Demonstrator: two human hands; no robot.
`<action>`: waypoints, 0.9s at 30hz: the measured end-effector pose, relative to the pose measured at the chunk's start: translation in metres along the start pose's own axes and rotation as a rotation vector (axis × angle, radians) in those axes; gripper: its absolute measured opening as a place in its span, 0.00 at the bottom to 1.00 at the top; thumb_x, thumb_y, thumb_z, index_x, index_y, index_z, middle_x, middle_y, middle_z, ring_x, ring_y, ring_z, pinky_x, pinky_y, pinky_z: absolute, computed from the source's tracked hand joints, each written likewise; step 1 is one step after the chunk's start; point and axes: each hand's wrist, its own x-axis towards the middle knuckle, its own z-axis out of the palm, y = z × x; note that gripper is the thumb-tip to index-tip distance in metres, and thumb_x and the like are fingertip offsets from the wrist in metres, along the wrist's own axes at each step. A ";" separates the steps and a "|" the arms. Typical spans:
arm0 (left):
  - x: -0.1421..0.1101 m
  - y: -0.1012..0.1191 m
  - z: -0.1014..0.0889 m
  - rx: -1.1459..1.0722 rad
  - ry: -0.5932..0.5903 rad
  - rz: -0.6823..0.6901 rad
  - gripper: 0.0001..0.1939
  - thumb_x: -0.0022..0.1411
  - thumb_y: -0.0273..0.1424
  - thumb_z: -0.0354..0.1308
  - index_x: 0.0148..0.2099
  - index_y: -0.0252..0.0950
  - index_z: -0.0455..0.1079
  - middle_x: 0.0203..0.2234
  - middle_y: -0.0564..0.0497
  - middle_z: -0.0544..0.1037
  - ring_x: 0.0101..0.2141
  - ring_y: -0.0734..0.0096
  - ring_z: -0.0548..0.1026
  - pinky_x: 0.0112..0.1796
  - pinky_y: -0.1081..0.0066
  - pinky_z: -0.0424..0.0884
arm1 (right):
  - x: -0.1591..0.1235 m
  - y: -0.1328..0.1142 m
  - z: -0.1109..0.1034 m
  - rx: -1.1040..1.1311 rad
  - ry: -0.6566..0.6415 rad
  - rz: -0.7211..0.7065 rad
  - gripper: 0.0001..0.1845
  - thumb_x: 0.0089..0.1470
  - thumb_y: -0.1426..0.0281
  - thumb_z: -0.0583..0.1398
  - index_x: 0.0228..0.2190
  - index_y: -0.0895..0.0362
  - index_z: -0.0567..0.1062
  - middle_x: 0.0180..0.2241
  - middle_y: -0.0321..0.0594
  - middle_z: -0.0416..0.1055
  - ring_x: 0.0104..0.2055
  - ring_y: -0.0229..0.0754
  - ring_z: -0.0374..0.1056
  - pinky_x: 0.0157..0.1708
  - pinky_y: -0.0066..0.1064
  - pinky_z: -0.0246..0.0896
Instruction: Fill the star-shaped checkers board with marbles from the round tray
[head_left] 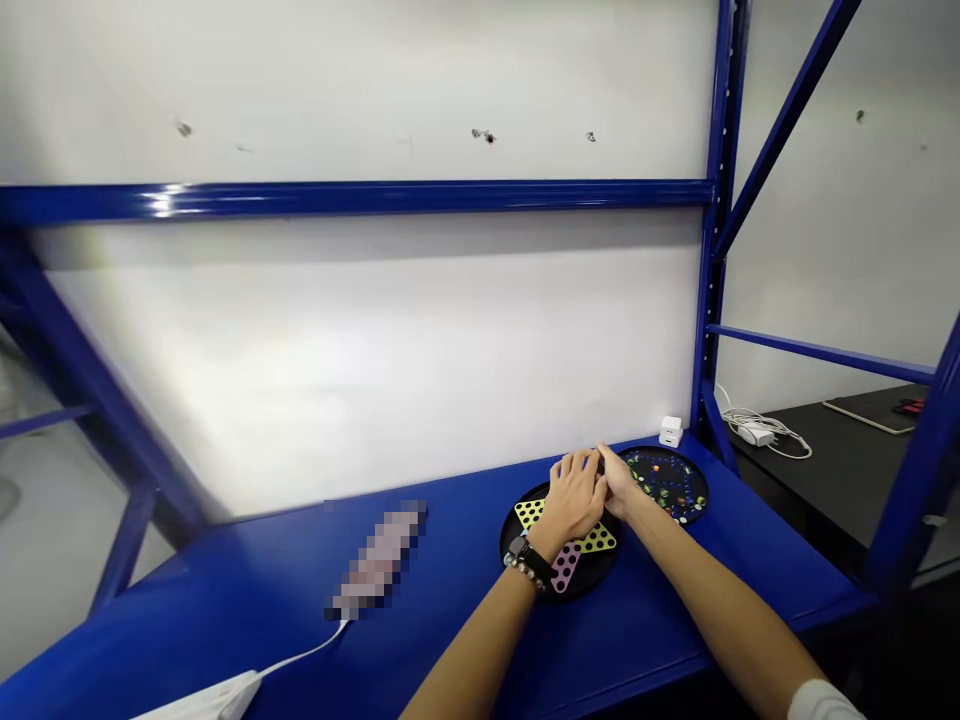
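Meeting — left hand, right hand — above star-patterned board

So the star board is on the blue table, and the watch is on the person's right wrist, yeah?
Nearly! The head view shows the watch on the left wrist, not the right one. The star board is on the blue table, just like you said.
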 end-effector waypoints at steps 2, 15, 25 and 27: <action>-0.006 -0.012 -0.005 -0.038 -0.002 -0.012 0.24 0.70 0.39 0.41 0.66 0.43 0.52 0.58 0.45 0.63 0.56 0.58 0.61 0.56 0.56 0.57 | 0.001 0.000 -0.012 -0.300 0.101 -0.132 0.30 0.61 0.51 0.43 0.26 0.56 0.73 0.24 0.44 0.73 0.30 0.45 0.68 0.32 0.32 0.60; -0.068 -0.101 0.004 -0.171 -0.274 -0.272 0.28 0.66 0.46 0.45 0.64 0.41 0.61 0.63 0.45 0.61 0.59 0.55 0.62 0.58 0.52 0.57 | 0.002 0.018 -0.052 -1.264 0.222 -0.131 0.17 0.59 0.67 0.52 0.46 0.60 0.73 0.49 0.56 0.68 0.53 0.56 0.60 0.49 0.45 0.54; -0.067 -0.101 0.013 -0.139 -0.233 -0.182 0.26 0.68 0.43 0.44 0.65 0.43 0.60 0.64 0.48 0.62 0.63 0.58 0.58 0.61 0.54 0.55 | -0.043 0.014 0.019 -1.045 -0.478 -0.461 0.35 0.59 0.51 0.50 0.63 0.53 0.59 0.67 0.47 0.48 0.69 0.52 0.41 0.65 0.48 0.34; -0.070 -0.100 0.013 -0.134 -0.300 -0.181 0.28 0.68 0.44 0.42 0.67 0.45 0.56 0.66 0.50 0.57 0.66 0.55 0.52 0.63 0.48 0.49 | -0.045 0.015 0.022 -1.038 -0.526 -0.428 0.38 0.60 0.50 0.48 0.65 0.55 0.56 0.68 0.48 0.45 0.70 0.52 0.38 0.65 0.49 0.32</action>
